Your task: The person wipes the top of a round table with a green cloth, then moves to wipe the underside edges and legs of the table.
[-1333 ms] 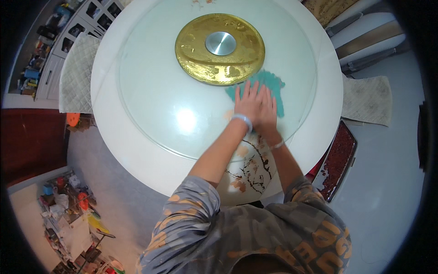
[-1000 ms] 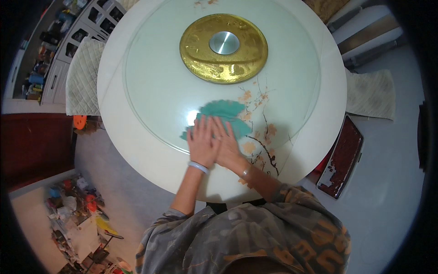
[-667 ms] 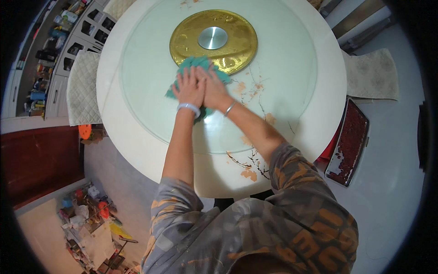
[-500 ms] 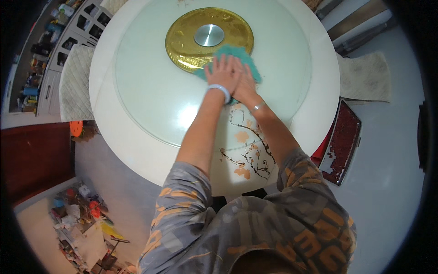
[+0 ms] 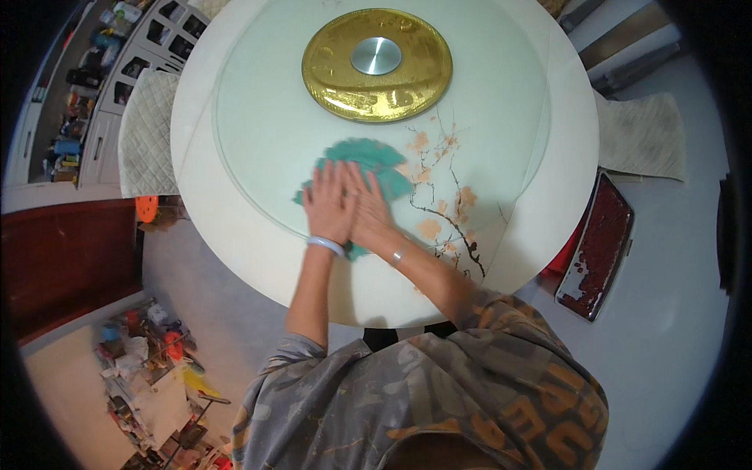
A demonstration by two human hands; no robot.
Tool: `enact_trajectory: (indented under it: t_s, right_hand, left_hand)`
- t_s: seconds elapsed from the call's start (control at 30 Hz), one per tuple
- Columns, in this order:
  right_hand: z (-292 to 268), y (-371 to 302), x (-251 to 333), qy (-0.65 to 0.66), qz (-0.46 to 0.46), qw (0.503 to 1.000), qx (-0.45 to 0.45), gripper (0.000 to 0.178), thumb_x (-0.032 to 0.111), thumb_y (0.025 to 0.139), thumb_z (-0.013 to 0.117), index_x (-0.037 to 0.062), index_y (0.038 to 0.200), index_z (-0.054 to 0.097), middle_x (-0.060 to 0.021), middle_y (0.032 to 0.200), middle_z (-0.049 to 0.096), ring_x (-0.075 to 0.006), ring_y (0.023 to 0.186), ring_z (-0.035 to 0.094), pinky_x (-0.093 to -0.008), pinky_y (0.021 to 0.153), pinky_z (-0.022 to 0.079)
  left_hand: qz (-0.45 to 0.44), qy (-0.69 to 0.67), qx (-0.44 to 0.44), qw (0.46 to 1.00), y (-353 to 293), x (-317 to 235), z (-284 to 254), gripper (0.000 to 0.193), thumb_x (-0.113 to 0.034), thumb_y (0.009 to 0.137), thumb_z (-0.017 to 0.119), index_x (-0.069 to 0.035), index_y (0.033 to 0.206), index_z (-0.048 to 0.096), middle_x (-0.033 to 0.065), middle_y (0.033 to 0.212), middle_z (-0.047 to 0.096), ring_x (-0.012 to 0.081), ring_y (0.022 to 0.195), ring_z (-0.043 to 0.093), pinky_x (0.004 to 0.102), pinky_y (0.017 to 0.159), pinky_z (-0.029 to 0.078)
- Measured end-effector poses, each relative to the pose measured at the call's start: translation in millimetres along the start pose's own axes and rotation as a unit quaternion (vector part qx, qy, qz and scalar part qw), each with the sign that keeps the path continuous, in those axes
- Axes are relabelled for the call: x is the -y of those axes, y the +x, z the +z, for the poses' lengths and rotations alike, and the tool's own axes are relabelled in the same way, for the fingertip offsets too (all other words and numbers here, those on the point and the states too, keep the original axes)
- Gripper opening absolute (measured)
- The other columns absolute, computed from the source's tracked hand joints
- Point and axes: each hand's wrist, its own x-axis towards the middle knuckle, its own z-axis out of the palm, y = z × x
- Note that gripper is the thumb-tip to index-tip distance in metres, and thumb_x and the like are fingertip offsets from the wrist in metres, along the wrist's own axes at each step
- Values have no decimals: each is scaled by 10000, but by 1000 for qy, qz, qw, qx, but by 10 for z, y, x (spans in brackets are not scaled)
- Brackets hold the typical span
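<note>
Left hand: here's the person's left hand (image 5: 330,207), open and palm down, fingers laid out long on the cloth, a pale lavender bangle (image 5: 325,245) round the wrist.
Right hand: and right beside it, touching, the right hand (image 5: 373,213), also open and flat, angled up to the left, with a thin silver bracelet (image 5: 398,257); blur hides exactly how the thumbs overlap.
Cloth: under both palms, a crumpled teal-green cloth (image 5: 372,153), fanning out past the fingertips, one scrap poking out below the right hand!
Glass: the cloth lies on the near part of a round, pale-green, clear glass top (image 5: 262,133), just left of the painted brown branch with peach blossoms (image 5: 466,196).
Gold disc: beyond the fingers, well clear of the cloth, sits a shiny round gold disc (image 5: 337,90) with a brushed silver centre (image 5: 376,56).
Table: beneath it all, a round white table (image 5: 207,223).
Sides: quilted pale chair cover (image 5: 149,137) at left, light grey-beige chair cover (image 5: 644,137) at right, a dark-red rectangular panel with a pale rim (image 5: 599,247) below that.
</note>
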Motion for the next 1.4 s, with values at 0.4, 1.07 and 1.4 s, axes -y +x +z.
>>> enact_trajectory:
  t_s: [0.4,1.07,1.4]
  right_hand:
    - [-246,-203,-432,-68,-42,997,24,674,372,912,526,75,1496,363,-164,1576,280,-305,1486,194,-476,1191,142]
    - [680,2093,429,-95,-109,988,-55,588,328,882,568,194,1444,463,-176,1580,255,-362,1460,218,-612,1139,158]
    - [532,726,608,-40,-168,985,-1,548,281,921,498,107,1439,461,-161,1559,310,-331,1456,240,-502,1176,146]
  left_hand:
    - [-9,-60,-17,998,-6,-480,224,674,-412,939,436,-124,1532,294,140,1600,233,369,1493,125,596,1169,41]
    - [-137,-62,-78,986,1154,1580,-572,646,-464,1004,327,-90,1528,274,88,1614,218,277,1498,151,505,1190,120]
    - [-145,-24,-85,985,-386,959,-271,620,-369,1016,343,-62,1543,231,144,1615,189,324,1499,134,557,1172,60]
